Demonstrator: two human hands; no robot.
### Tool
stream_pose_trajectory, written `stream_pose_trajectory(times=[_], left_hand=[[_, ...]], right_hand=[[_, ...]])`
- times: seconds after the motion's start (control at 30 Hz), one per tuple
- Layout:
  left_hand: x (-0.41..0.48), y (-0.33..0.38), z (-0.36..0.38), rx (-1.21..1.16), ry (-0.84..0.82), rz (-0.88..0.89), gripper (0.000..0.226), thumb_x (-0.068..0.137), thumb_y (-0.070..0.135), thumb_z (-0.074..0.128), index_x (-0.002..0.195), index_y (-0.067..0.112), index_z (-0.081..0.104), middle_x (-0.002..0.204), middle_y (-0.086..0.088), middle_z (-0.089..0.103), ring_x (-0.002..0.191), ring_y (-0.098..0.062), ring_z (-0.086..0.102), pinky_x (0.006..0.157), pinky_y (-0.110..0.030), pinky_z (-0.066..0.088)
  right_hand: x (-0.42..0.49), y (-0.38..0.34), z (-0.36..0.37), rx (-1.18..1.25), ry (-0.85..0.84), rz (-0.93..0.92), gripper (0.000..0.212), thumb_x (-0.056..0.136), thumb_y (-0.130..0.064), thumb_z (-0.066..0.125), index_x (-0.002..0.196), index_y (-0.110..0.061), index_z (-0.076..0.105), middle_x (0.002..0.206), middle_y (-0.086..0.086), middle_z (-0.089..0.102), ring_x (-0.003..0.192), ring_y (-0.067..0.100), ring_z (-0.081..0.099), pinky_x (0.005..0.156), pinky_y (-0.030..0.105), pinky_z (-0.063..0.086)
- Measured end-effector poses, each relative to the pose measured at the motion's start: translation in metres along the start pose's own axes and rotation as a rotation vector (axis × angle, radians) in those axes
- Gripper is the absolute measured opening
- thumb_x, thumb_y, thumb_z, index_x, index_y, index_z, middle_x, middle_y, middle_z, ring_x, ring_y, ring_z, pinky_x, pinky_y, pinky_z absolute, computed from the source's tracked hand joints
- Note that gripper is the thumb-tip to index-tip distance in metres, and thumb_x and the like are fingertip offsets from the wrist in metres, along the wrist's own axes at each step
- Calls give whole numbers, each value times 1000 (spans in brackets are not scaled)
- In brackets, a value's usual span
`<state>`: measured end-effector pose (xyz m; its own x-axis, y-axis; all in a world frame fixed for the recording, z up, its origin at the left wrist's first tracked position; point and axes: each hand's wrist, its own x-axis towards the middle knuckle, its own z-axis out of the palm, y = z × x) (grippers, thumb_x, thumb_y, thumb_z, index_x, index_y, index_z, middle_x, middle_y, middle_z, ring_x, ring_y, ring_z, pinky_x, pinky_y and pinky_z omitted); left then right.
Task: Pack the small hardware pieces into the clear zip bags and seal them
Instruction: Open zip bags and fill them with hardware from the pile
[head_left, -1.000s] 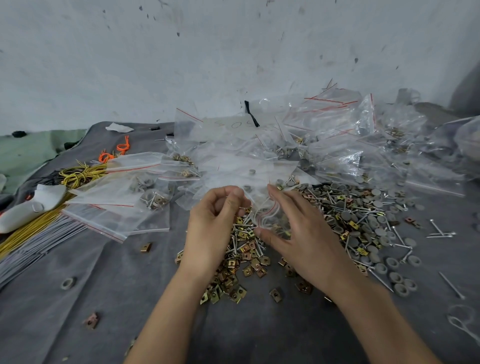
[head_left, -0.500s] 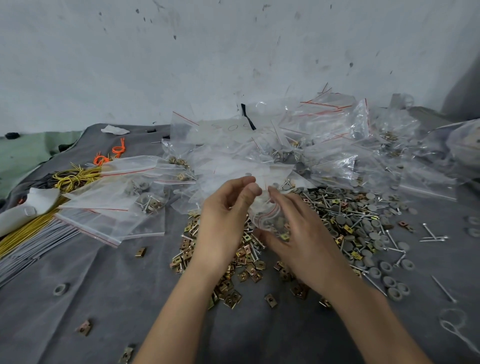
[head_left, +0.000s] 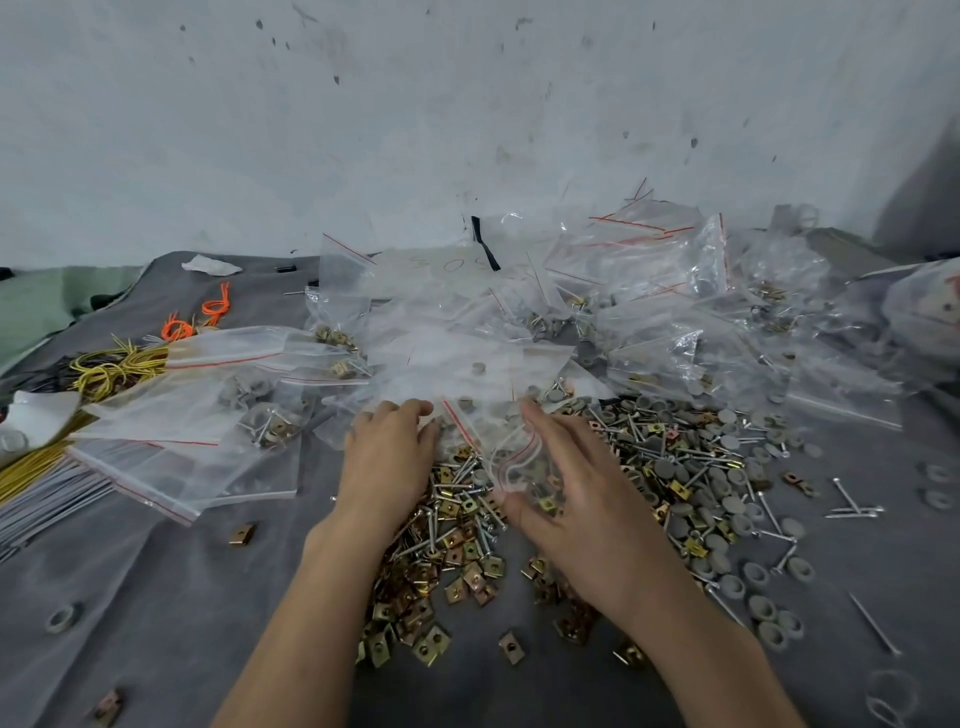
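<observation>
Head view: crumpled clear red-striped zip bag (head_left: 511, 457)

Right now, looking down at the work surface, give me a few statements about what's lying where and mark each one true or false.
1. The yellow wires lie left of the bag pile. True.
2. Every brass clip is already bagged. False: many brass clips lie loose on the grey cloth.
3. The right hand has a small zip bag between thumb and fingers. True.
4. The orange ties sit at the right edge. False: the orange ties lie far left, behind the yellow wires.
5. Grey caps lie loose to the right of the right hand. True.
</observation>
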<state>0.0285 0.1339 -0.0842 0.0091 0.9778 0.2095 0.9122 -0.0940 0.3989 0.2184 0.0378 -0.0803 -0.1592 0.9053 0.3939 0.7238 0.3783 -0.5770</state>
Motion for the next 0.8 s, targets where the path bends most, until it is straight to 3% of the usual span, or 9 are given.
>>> stream_pose_trajectory(times=[0.2,0.43,0.53,0.6,0.67,0.73,0.8], left_hand=[[6,9,9,72,9,24,34,101,40,45,132,31,57,124,-7,56,120,-31,45,101,-42,31],[4,15,10,21,84,-15,27,98,39,51,114,20,61,118,-4,59,114,-28,50,98,-43,34],[-1,11,4,-219,114,-30,19,97,32,56,108,17,60,108,-1,64,105,-24,57,95,-41,43],[-8,10,-5,-497,109,-60,12,96,27,60,103,18,59,97,3,65,91,-14,62,78,-24,49],[-16,11,-16,-733,73,-104,12,95,26,62,104,21,59,94,4,66,79,-1,63,62,-7,44],[-24,11,-24,-900,21,-151,16,94,25,64,108,24,59,97,3,71,78,4,65,66,-9,45],[-34,10,-31,-1018,-17,-173,18,93,20,63,110,24,58,94,3,75,82,-2,67,78,-23,47]], right_hand=[[1,2,0,-16,-12,-5,76,90,-47,49,159,-33,20,141,-15,33,129,8,42,104,35,45],[-3,1,-3,-16,-13,-8,76,91,-45,52,159,-33,20,142,-18,31,128,7,43,104,33,45],[-4,0,-4,-19,-20,-5,77,90,-46,50,159,-35,18,139,-22,28,126,7,45,103,34,46],[-4,0,-4,-22,-26,0,77,92,-42,54,159,-36,16,136,-25,24,124,8,47,101,35,48],[-5,-2,-4,-22,-19,0,77,91,-43,53,159,-35,17,135,-24,25,123,9,47,100,36,48],[-5,-5,-3,-37,-10,-1,78,89,-47,49,159,-34,18,138,-20,29,124,9,46,100,37,48],[-5,-8,-2,-59,-6,-10,79,88,-48,47,160,-32,18,142,-15,32,127,10,43,102,37,47]])
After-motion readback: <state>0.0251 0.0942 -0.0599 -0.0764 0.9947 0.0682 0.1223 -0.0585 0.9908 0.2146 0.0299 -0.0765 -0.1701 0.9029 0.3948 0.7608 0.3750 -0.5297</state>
